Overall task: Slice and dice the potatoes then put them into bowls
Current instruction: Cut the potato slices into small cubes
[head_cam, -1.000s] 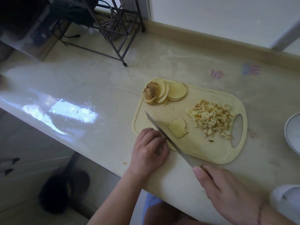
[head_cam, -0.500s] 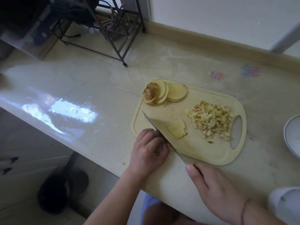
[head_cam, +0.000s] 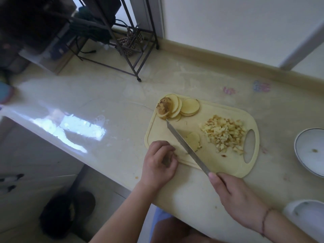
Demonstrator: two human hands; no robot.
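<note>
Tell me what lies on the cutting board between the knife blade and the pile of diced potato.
In the head view, one partly cut potato slice lies between the knife blade and the diced potato pile, against the blade's right side on the cutting board. Bare board separates slice from pile.

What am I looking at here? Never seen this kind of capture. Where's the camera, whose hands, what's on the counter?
There is no machine: a person wears a wide-angle camera on the head, so the single view looks forward and down at their own two hands. The right hand grips the handle of a knife, whose blade lies slanted across a yellow cutting board on the pale counter. The left hand rests curled at the board's near edge; whether it holds anything cannot be told. On the board are a fan of potato slices with a skin-covered end piece, one loose slice beside the blade, and a pile of diced potato. A white bowl waits on the counter to the right.
</note>
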